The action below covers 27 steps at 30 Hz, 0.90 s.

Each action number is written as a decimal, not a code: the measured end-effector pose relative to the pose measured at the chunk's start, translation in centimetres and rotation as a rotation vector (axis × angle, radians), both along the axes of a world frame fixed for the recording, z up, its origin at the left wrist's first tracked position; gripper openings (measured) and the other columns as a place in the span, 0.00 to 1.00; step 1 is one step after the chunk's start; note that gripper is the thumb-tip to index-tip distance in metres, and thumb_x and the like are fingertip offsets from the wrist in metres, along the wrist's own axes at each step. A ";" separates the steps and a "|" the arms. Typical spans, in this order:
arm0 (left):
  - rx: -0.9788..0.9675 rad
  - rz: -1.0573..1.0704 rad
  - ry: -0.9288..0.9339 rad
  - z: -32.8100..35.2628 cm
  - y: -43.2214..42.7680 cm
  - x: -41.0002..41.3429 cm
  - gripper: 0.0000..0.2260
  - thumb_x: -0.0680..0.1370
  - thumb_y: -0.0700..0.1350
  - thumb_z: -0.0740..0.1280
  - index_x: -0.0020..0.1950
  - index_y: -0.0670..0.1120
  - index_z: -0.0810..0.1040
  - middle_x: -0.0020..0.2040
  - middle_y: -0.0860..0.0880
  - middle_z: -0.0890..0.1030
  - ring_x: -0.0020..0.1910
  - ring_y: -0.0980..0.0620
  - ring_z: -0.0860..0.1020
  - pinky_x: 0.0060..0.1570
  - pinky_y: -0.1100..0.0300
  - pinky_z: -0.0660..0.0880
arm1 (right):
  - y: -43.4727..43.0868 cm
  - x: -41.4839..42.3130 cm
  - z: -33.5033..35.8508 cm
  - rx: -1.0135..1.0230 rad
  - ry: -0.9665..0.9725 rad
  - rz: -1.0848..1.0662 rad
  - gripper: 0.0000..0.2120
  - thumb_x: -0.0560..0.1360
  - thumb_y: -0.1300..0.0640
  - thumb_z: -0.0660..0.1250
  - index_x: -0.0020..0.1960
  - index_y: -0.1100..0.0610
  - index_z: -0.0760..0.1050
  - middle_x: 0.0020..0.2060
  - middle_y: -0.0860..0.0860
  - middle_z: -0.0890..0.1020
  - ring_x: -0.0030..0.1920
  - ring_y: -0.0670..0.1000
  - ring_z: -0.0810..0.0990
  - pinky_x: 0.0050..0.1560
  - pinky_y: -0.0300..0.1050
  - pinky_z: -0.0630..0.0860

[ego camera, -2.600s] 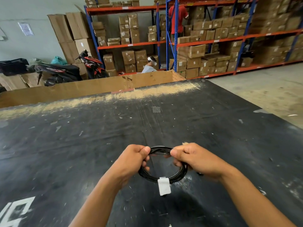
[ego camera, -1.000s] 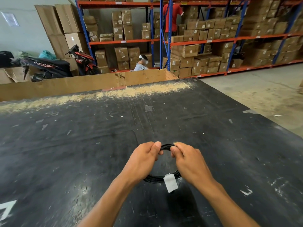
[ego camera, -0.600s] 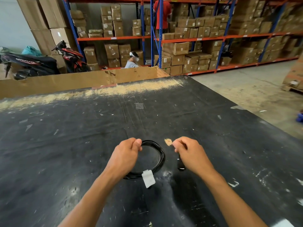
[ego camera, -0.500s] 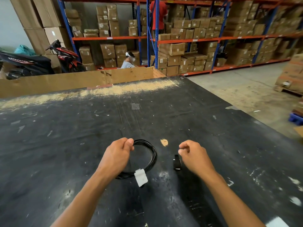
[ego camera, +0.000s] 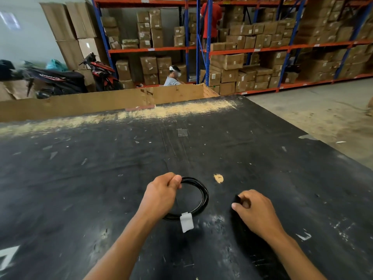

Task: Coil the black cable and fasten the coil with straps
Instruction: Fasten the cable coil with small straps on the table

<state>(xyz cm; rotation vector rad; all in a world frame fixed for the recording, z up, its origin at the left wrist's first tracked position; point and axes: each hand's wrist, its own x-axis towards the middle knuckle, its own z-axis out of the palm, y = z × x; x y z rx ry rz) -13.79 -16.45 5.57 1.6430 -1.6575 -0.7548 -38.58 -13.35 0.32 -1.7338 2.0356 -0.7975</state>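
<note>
The black cable [ego camera: 203, 196] is wound into a round coil on the black table [ego camera: 101, 178]. A white strap [ego camera: 186, 221] wraps the coil's near side. My left hand [ego camera: 161, 196] pinches the coil at its far left edge. To the right of the coil, my right hand [ego camera: 254, 211] has thumb and fingers closed on a small black strap [ego camera: 236, 199], which is mostly hidden by the fingers.
The table's right edge drops to a concrete floor [ego camera: 323, 114]. A cardboard wall [ego camera: 101, 102] lines the far edge. Beyond it are motorbikes [ego camera: 60, 79], shelving with boxes [ego camera: 252, 57], a seated person [ego camera: 173, 77] and a person in red [ego camera: 211, 19].
My right hand let go of the coil, moved right and closed on the small black strap that lay on the table. My left hand kept hold of the coil.
</note>
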 end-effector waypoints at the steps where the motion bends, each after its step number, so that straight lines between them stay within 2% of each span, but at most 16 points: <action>1: -0.002 0.008 0.003 0.0 0.0 0.0 0.17 0.82 0.50 0.60 0.35 0.47 0.76 0.24 0.54 0.68 0.19 0.61 0.67 0.22 0.71 0.65 | 0.2 0.3 0.7 -0.053 -0.061 0.006 0.08 0.72 0.56 0.71 0.36 0.52 0.75 0.33 0.48 0.80 0.35 0.47 0.79 0.34 0.41 0.73; 3: 0.000 0.022 0.005 0.0 -0.2 -0.2 0.17 0.82 0.50 0.60 0.35 0.47 0.76 0.24 0.54 0.68 0.19 0.61 0.68 0.21 0.71 0.65 | 0.8 1.2 2.4 -0.181 -0.268 0.039 0.06 0.72 0.57 0.71 0.38 0.51 0.76 0.32 0.49 0.82 0.32 0.47 0.82 0.33 0.44 0.79; 5: 0.011 0.038 0.007 0.0 -0.3 -0.4 0.17 0.82 0.51 0.59 0.35 0.48 0.76 0.24 0.55 0.69 0.18 0.61 0.68 0.20 0.70 0.64 | 1.4 2.5 4.2 -0.288 -0.488 0.107 0.08 0.72 0.60 0.71 0.43 0.48 0.76 0.35 0.48 0.83 0.31 0.48 0.84 0.29 0.42 0.81; 7: 0.026 0.053 0.015 0.1 -0.5 -0.7 0.17 0.82 0.52 0.58 0.36 0.49 0.77 0.23 0.55 0.69 0.18 0.61 0.68 0.20 0.69 0.63 | 1.8 3.6 5.6 -0.340 -0.552 0.187 0.10 0.72 0.60 0.72 0.46 0.45 0.77 0.36 0.49 0.83 0.31 0.49 0.85 0.29 0.41 0.81; 11: 0.048 0.032 0.039 0.5 -0.4 -1.1 0.13 0.82 0.54 0.57 0.43 0.47 0.68 0.31 0.54 0.73 0.28 0.57 0.70 0.30 0.59 0.65 | 2.2 5.3 6.2 -0.400 -0.289 0.365 0.06 0.73 0.59 0.73 0.45 0.49 0.78 0.32 0.49 0.82 0.29 0.49 0.80 0.33 0.46 0.79; 15: 0.048 0.050 0.101 0.9 0.0 -1.3 0.12 0.81 0.54 0.58 0.46 0.46 0.68 0.35 0.53 0.76 0.30 0.55 0.71 0.31 0.58 0.66 | 2.4 6.1 5.8 -0.406 -0.146 0.454 0.04 0.74 0.59 0.72 0.46 0.52 0.80 0.31 0.45 0.81 0.31 0.46 0.77 0.33 0.37 0.73; 19: 0.064 0.057 0.115 1.5 0.1 -1.6 0.11 0.81 0.53 0.58 0.45 0.47 0.70 0.38 0.52 0.77 0.33 0.55 0.72 0.32 0.58 0.66 | 2.2 6.5 5.6 -0.480 0.000 0.459 0.05 0.72 0.63 0.73 0.46 0.55 0.81 0.36 0.44 0.84 0.36 0.45 0.79 0.38 0.46 0.78; 21: 0.080 0.034 0.124 1.6 0.2 -1.8 0.10 0.80 0.53 0.59 0.43 0.49 0.70 0.39 0.53 0.78 0.35 0.55 0.73 0.33 0.57 0.66 | 1.8 6.5 5.6 -0.561 0.082 0.415 0.05 0.70 0.63 0.75 0.44 0.55 0.82 0.37 0.46 0.82 0.38 0.49 0.76 0.38 0.48 0.77; 24: 0.116 0.003 0.167 1.7 0.2 -2.0 0.09 0.78 0.53 0.61 0.41 0.51 0.71 0.36 0.54 0.78 0.30 0.56 0.71 0.30 0.58 0.65 | 1.3 6.3 5.3 -0.664 0.105 0.320 0.06 0.68 0.62 0.77 0.43 0.55 0.83 0.40 0.48 0.78 0.40 0.50 0.74 0.37 0.46 0.75; 27: 0.163 -0.032 0.243 1.9 0.2 -2.3 0.06 0.73 0.52 0.60 0.40 0.51 0.72 0.30 0.56 0.76 0.25 0.57 0.68 0.28 0.58 0.64 | 1.2 6.3 4.8 -0.717 0.087 0.264 0.09 0.65 0.64 0.78 0.42 0.56 0.82 0.45 0.50 0.80 0.43 0.51 0.77 0.40 0.48 0.77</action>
